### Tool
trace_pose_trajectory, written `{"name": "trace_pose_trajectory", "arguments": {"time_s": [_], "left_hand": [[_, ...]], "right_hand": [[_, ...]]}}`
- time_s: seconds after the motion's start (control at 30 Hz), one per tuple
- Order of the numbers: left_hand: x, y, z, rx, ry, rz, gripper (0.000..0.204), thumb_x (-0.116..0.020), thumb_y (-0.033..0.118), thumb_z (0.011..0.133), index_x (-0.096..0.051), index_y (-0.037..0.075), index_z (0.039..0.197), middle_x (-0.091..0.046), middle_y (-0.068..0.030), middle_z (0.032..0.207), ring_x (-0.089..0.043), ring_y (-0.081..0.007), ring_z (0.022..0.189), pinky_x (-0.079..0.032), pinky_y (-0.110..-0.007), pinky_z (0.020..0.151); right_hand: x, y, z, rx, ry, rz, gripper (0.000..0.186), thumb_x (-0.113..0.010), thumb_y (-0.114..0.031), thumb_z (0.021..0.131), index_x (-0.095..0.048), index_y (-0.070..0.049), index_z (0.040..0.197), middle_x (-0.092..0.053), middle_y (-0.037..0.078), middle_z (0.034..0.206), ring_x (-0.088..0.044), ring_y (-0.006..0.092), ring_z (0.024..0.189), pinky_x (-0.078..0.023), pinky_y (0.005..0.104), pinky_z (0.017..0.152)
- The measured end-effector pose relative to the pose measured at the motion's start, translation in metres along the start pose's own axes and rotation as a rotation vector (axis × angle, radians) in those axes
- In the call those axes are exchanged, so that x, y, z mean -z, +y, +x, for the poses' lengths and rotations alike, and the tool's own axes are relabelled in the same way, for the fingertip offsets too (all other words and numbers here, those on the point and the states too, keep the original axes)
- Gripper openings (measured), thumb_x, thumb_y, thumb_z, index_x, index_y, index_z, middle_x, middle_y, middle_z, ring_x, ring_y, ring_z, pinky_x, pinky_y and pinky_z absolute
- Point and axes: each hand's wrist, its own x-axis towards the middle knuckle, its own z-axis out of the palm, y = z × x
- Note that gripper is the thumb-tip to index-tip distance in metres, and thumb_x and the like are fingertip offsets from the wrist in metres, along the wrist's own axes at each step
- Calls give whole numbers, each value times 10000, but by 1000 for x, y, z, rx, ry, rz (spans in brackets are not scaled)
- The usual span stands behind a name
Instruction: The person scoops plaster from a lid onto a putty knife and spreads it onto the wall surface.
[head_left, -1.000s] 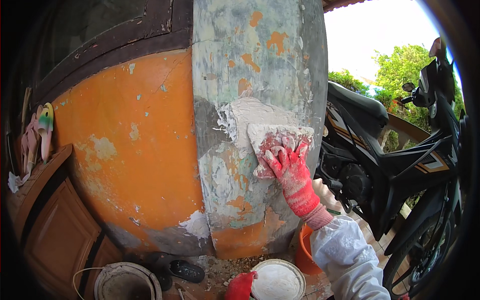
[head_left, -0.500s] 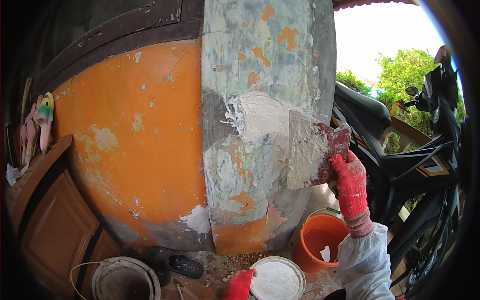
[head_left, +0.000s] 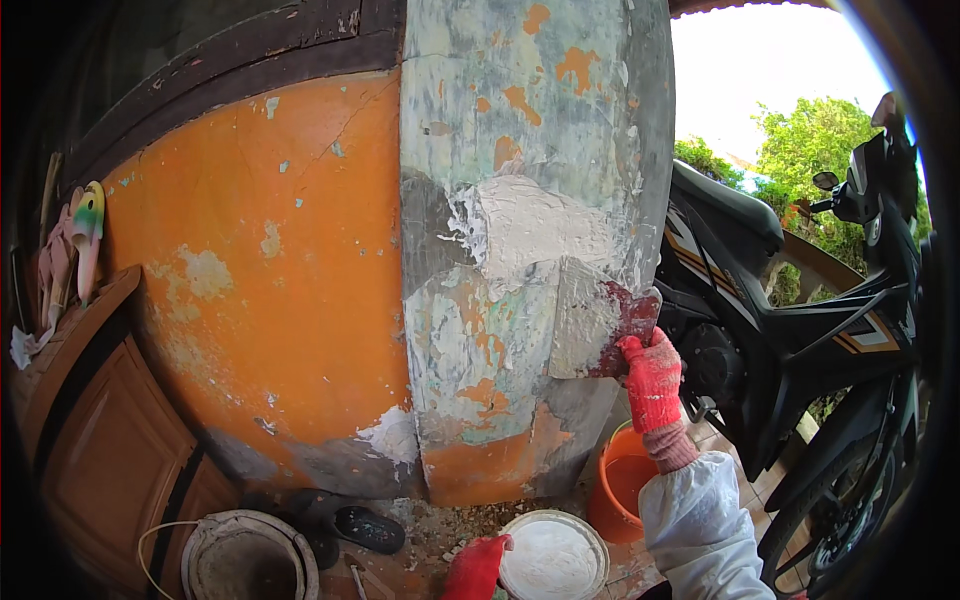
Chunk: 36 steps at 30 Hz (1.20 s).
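Note:
My right hand [head_left: 655, 380], in a red knitted glove, is closed on a dark red flat putty spreader [head_left: 585, 318] caked with off-white filler. Its broad face lies against the pillar [head_left: 465, 350], just under a patch of wet white filler [head_left: 540, 225]. Patches of orange, grey and pale green old paint show around it. Low in front, my left hand [head_left: 477, 568], also red-gloved, grips the rim of a round tub of white filler [head_left: 553, 560]; most of its fingers are hidden.
An orange bucket [head_left: 618, 490] stands right of the tub, partly behind my right sleeve. A motorcycle [head_left: 760, 290] is parked at the right. A crusted bucket [head_left: 250, 560], a dark sandal [head_left: 370, 530] and a wooden cabinet [head_left: 120, 430] lie to the left, below the orange wall [head_left: 290, 270].
My right hand has moved left and slightly down with the spreader, baring more of the wet filler's right side. My left hand stays at the tub's rim.

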Motion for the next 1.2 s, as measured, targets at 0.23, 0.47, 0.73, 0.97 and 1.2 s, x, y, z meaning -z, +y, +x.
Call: {"name": "trace_pose_trajectory", "arguments": {"time_s": [0.23,0.47,0.73,0.97,1.2], "left_hand": [[11,27,2,120,-82,-89,381,-450,387,955,-644,94,1100,-615,-137,1129,-543,-265,1104,-403,-365,954],[16,19,-2,156,-56,-299,351,-446,347,961,-645,86,1085,-635,-129,1080,-563,-274,1062,-414,-366,923],[9,5,-3,-96,-11,192,300,-447,254,964,-629,47,1083,-650,-113,1031,-596,-223,986,-451,-338,885],[49,68,12,250,-244,-87,227,-491,262,851,-590,64,904,-570,-162,833,-566,-309,812,-446,-382,738],[68,84,14,469,-240,-165,224,-485,267,850,-579,66,877,-552,-142,778,-556,-271,719,-437,-360,686]], "right_hand": [[12,18,11,25,-109,153,197,-647,-160,820,-612,0,930,-660,114,772,-628,195,685,-476,314,630],[-25,-10,-12,102,-173,29,160,-648,-126,825,-613,-11,931,-637,70,749,-576,141,660,-461,292,621],[-27,-31,-24,216,-92,-115,150,-635,-131,829,-633,-22,932,-642,79,728,-591,172,649,-457,303,618],[-36,-27,-24,217,-245,-204,178,-649,-147,830,-613,-10,937,-647,154,770,-636,243,706,-476,338,649],[0,3,-55,-228,-266,146,143,-607,-110,854,-626,-17,961,-647,18,797,-572,100,667,-469,281,611]]}}
